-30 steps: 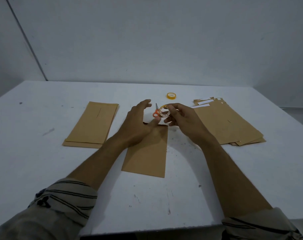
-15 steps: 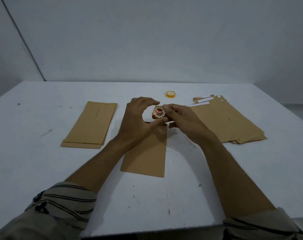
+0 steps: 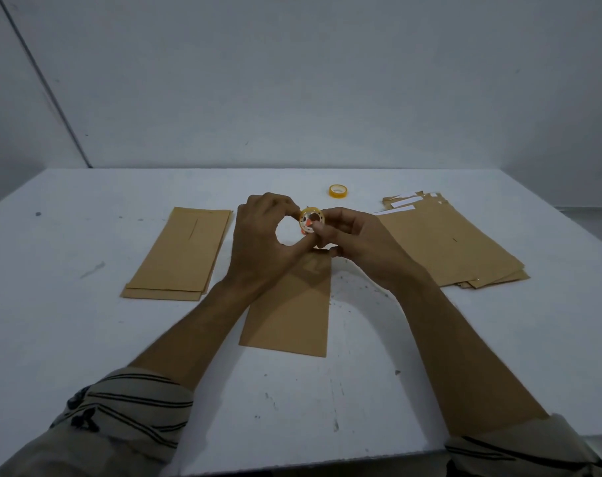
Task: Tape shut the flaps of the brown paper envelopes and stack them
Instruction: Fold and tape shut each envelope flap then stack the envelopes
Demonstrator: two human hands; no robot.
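1. White table [image 3: 86, 339] is set against a bare grey wall [image 3: 292, 80].
2. One brown envelope [image 3: 289, 318] is laid flat at its middle; a tape roll [image 3: 311, 220] is held above the envelope's far end.
3. The roll is pinched by both the left hand [image 3: 261, 246] and the right hand [image 3: 359, 244], fingers curled round it.
4. A neat stack [image 3: 182, 253] is seen at the left, a looser pile [image 3: 447, 246] at the right, a spare roll [image 3: 338, 191] beyond.
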